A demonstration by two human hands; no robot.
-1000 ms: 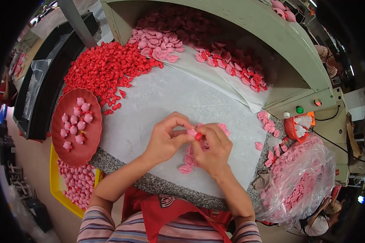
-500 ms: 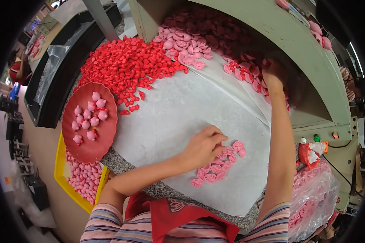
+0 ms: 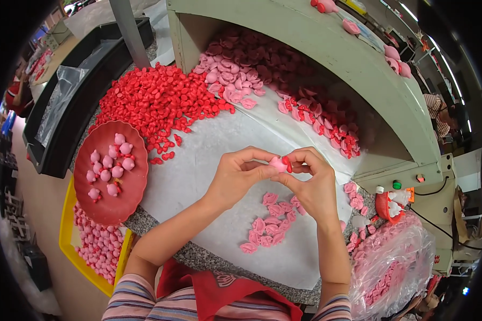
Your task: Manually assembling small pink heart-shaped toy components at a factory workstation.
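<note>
Over the white sheet (image 3: 198, 142), my two hands meet at a small rounded pink plastic piece (image 3: 276, 163) with a glossy red piece (image 3: 288, 163) at its right end. The fingertips of my left hand (image 3: 231, 177) pinch the pink piece. My right hand (image 3: 314, 184) pinches the red piece, its thumb close to my left thumb. Just below lie several loose pink shell-like pieces (image 3: 272, 226). Past my right hand, a row of pink pieces with red ones (image 3: 326, 127) lies under the machine's arched opening.
A heap of red pieces (image 3: 155, 99) lies at the far left beside a pile of pink shells (image 3: 233, 72). A red scalloped plate (image 3: 110, 208) holds assembled pink-and-red pieces, above a yellow bin (image 3: 67, 238). The grey-green machine (image 3: 305, 27) arches over the back. At right are a plastic bag (image 3: 412, 251) and a red basket (image 3: 383, 206).
My right hand has come back from the row under the machine to the middle. My left hand has lifted off the loose pink pieces, and both hands now hold the pink-and-red piece.
</note>
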